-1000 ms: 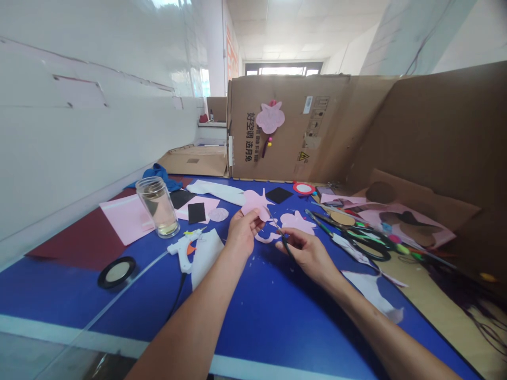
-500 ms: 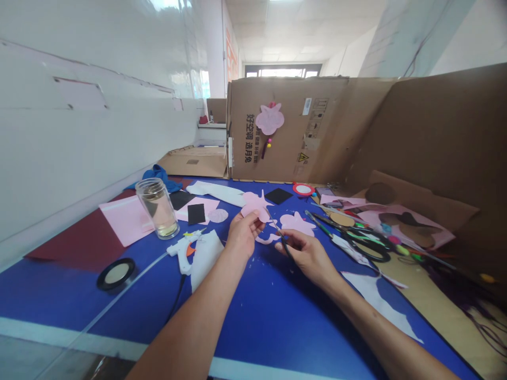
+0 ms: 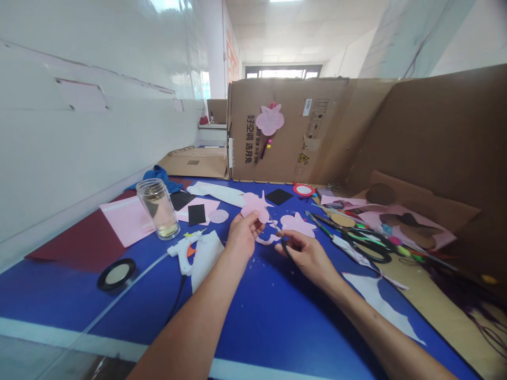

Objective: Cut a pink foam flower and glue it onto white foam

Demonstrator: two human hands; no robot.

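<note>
My left hand [image 3: 240,236] is closed on a pink felt cut-out [image 3: 255,205], held up above the blue table [image 3: 273,311]. My right hand [image 3: 307,252] grips small scissors [image 3: 277,232] whose blades reach the cut-out's lower edge. A curved pink offcut [image 3: 266,240] lies just under the blades. Another pink felt shape [image 3: 298,224] rests on the table beyond my right hand.
A glass jar [image 3: 158,207], a white glue gun [image 3: 182,249], a tape roll [image 3: 116,274] and pink and black sheets sit at the left. Large black scissors [image 3: 366,246], pens and paper scraps lie at the right. Cardboard walls [image 3: 293,129] close the back and right.
</note>
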